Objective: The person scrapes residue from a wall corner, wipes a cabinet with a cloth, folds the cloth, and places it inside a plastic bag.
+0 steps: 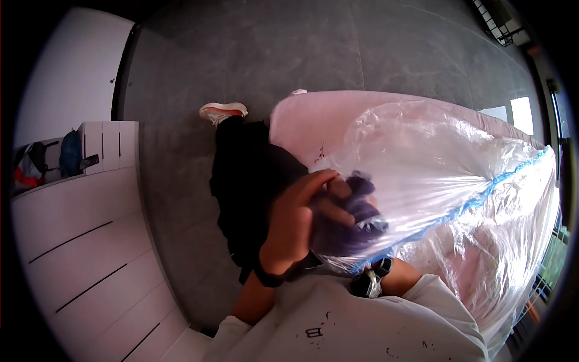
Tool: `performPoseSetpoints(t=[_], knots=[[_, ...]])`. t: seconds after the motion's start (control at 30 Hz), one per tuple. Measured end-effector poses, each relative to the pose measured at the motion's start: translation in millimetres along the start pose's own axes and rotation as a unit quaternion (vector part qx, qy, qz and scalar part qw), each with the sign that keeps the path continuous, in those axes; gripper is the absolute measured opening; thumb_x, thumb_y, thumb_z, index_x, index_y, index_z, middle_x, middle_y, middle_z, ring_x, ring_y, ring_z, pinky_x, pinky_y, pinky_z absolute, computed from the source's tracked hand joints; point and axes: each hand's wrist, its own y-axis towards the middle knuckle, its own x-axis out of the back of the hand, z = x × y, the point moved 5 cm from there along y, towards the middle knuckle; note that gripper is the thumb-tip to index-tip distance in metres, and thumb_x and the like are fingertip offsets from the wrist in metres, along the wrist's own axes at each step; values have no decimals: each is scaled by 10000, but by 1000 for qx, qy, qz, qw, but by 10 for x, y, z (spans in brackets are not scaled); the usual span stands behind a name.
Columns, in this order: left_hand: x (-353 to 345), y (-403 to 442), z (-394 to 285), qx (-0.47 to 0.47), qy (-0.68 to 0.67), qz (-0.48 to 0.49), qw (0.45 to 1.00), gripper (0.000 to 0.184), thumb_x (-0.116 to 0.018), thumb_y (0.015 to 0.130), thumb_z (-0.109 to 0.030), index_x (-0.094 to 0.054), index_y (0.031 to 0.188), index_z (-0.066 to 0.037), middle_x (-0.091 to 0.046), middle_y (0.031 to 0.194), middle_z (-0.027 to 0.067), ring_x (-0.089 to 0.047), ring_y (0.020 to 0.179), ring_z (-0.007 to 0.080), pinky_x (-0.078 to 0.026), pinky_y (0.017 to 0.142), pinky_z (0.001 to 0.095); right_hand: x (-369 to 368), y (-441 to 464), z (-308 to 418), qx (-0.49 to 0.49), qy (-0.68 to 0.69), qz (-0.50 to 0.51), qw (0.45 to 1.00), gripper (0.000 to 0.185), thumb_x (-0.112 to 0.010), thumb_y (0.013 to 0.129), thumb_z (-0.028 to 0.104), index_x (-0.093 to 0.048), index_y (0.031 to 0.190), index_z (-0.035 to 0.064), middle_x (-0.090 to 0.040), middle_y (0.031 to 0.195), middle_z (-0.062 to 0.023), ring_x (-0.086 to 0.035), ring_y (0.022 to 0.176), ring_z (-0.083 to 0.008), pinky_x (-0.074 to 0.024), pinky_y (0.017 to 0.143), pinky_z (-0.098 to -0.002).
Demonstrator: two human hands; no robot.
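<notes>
A dark purple crumpled cloth (347,232) is bunched in front of my body. My left hand (292,217), with a black band on its wrist, has its fingers curled over the cloth. A large clear plastic bag (416,145) with a blue gathered edge (476,202) spreads to the right, and its near end comes up against the cloth. My right wrist wears a dark watch (383,265) and lies at the bag's near edge. Beyond the wrist, my right hand is mostly hidden by cloth and plastic, so its fingers cannot be made out.
Under the plastic lies a pink padded surface (307,117). My leg in black clothing (250,187) and a light shoe (223,112) extend over the grey tiled floor (253,54). White drawers (78,241) stand at the left, with bags (70,152) on a shelf there.
</notes>
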Motion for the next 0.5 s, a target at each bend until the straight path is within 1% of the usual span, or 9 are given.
performPoseSetpoints(t=[0.07, 0.1, 0.13, 0.2, 0.27, 0.33, 0.37, 0.4, 0.5], knots=[[-160, -190, 402, 231, -243, -18, 942, 484, -400, 978, -307, -452, 1312, 40, -635, 1077, 119, -625, 968, 232, -442, 919, 344, -214, 258, -65, -68, -62, 159, 983, 227, -466, 973, 307, -503, 1087, 115, -510, 864, -27, -555, 787, -142, -474, 675, -248], [-228, -242, 474, 237, -430, -37, 870, 533, -298, 1015, -383, -409, 1365, 4, -620, 1119, 127, -607, 996, 226, -435, 935, 350, -226, 269, -80, -67, -68, 151, 984, 227, -466, 973, 308, -504, 1087, 115, -510, 864, -27, -555, 787, -141, -474, 675, -247], [-242, -217, 474, 233, -429, -38, 872, 533, -298, 1015, -383, -409, 1365, 4, -620, 1119, 127, -607, 996, 226, -435, 935, 350, -174, 240, -70, -45, -76, 100, 991, 227, -465, 973, 308, -504, 1087, 116, -510, 863, -26, -555, 787, -141, -473, 675, -247], [-308, -127, 423, 202, -604, -45, 769, 593, -269, 1013, -461, -372, 1395, -20, -599, 1144, 140, -589, 988, 225, -440, 931, 364, -48, 114, -34, -1, -109, -24, 994, 227, -464, 974, 309, -504, 1087, 117, -511, 863, -25, -554, 787, -140, -473, 674, -246], [-253, -28, 351, 204, -541, -50, 814, 627, -302, 999, -491, -342, 1410, -19, -564, 1221, 147, -589, 968, 232, -448, 916, 364, 44, 54, -6, 17, -149, -78, 986, 227, -463, 974, 310, -505, 1087, 118, -511, 863, -25, -554, 787, -139, -472, 674, -246], [-86, 61, 197, 121, -258, -127, 950, 654, -328, 984, -518, -362, 1400, -14, -527, 1290, 150, -577, 1009, 238, -449, 912, 350, 63, 34, 16, 21, -167, -100, 981, 227, -462, 974, 311, -505, 1087, 119, -511, 862, -24, -554, 786, -138, -472, 673, -245], [-61, 75, 70, 107, -168, -104, 974, 557, -387, 983, -406, -415, 1358, 6, -506, 1323, 168, -552, 1094, 260, -439, 935, 347, 62, 25, 17, 21, -174, -103, 979, 227, -461, 975, 312, -505, 1087, 119, -511, 862, -23, -554, 786, -137, -471, 673, -245], [-46, 133, 8, 87, -7, -74, 993, 463, -418, 964, -275, -464, 1306, 33, -515, 1304, 186, -526, 1155, 269, -418, 968, 353, 57, 24, 20, 20, -179, -108, 978, 227, -461, 975, 312, -505, 1086, 120, -511, 862, -23, -554, 786, -136, -471, 673, -244], [-113, 139, 49, -49, 146, -47, 987, 425, -431, 937, -190, -476, 1284, 51, -520, 1282, 200, -528, 1170, 292, -406, 985, 366, 56, 21, 35, 20, -178, -117, 977, 227, -459, 975, 314, -506, 1086, 121, -512, 861, -22, -553, 786, -135, -470, 672, -244]])
